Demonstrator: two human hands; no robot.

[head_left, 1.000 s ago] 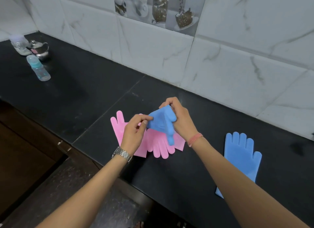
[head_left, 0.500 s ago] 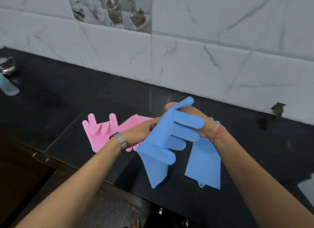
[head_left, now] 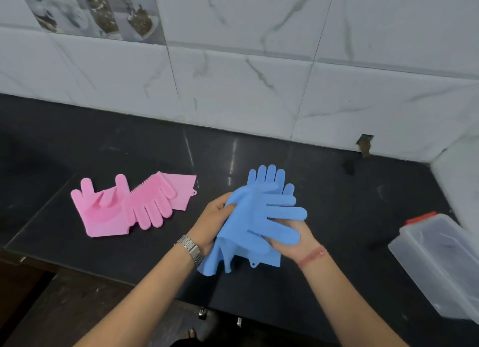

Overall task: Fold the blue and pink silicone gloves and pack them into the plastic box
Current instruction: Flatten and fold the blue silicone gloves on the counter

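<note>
Gloves [head_left: 248, 225], blue, stacked crosswise

1. Two blue silicone gloves [head_left: 256, 217], smooth and matte, gathered together above the front of the black desk [head_left: 129, 149]; upper one draped crosswise with fingers pointing right, cuff hanging in loose folds toward the desk's front edge; lower one with fingertips pointing toward the wall, a small hanging tab at its cuff edge.
2. Two pink silicone gloves [head_left: 129, 206], lying flat on the desk to the left, well apart from the blue pair, overlapping each other; left one with fingers toward the wall, right one with fingers toward the desk's front edge, bristled edge showing.
3. Clear rectangular plastic box [head_left: 440, 263] with a red clip, at far right on the desk, apart from all gloves.
</note>
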